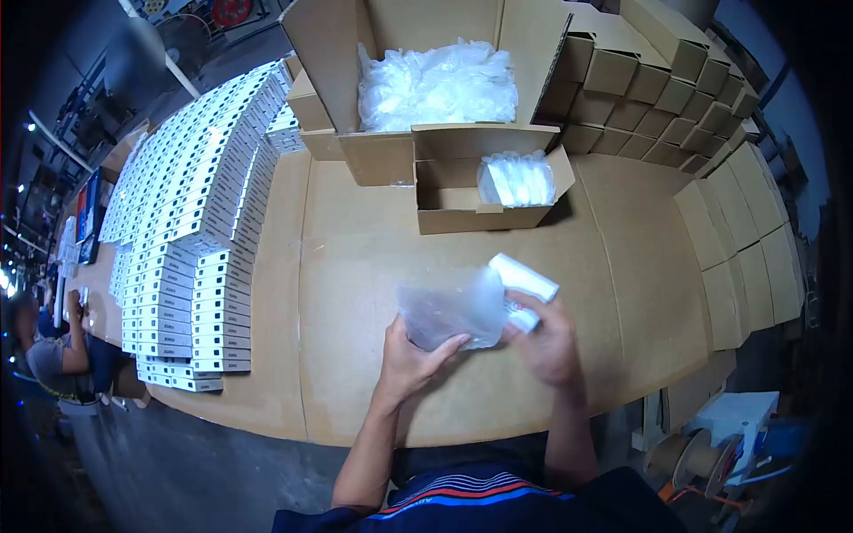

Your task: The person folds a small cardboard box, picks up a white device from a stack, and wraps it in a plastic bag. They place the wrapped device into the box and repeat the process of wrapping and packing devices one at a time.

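Observation:
My left hand (410,357) grips a clear plastic bag (449,311) by its lower left edge, thumb on top and fingers underneath. The bag is spread out over the cardboard-covered table. At its right end my right hand (549,342), a little blurred, has its fingers closed around a small white piece (522,316) with a spot of red print. Just beyond those fingers a white box-like item (524,277) lies at a slant, overlapping the bag's right edge in this view. I cannot tell whether the two white pieces are one object.
Ahead stands a small open carton (493,220) with filled plastic bags (517,180) at its right end. Behind it a larger carton (378,158) holds many clear bags (435,84). White boxes (191,209) are stacked left, brown cartons (662,93) right. Another person (62,355) is far left.

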Demonstrator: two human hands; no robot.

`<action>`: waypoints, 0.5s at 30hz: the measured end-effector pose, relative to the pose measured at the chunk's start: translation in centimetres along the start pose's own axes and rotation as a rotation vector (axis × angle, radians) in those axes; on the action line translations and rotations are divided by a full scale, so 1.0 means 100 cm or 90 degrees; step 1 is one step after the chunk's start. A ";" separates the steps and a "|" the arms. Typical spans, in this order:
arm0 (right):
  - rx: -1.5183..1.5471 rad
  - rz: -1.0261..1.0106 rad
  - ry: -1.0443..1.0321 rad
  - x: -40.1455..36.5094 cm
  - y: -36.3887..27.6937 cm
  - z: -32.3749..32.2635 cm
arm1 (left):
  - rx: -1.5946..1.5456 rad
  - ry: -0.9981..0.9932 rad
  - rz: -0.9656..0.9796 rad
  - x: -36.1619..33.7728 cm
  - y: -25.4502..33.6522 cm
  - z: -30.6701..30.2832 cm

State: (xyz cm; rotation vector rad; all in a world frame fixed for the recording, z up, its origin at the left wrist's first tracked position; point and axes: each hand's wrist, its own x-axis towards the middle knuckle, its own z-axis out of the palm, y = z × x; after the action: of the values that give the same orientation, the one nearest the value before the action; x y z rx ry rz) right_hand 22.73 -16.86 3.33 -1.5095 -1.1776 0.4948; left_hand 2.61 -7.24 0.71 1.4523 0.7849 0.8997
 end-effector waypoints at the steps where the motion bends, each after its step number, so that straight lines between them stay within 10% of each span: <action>1: 0.057 0.013 0.046 0.006 0.002 -0.003 | 0.033 -0.005 0.002 -0.001 0.000 -0.002; 6: 0.289 -0.172 0.103 0.051 -0.036 -0.022 | 0.095 -0.042 -0.006 -0.008 -0.003 -0.002; 15: 0.144 -0.346 -0.260 0.109 -0.056 -0.027 | 0.093 -0.063 -0.008 -0.007 0.003 0.000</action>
State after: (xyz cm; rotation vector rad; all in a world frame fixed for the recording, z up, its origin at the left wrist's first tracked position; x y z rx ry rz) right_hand 27.24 -9.35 12.27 -0.8606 -1.7154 0.5505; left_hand 2.25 -7.81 0.95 1.6053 0.7981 0.7677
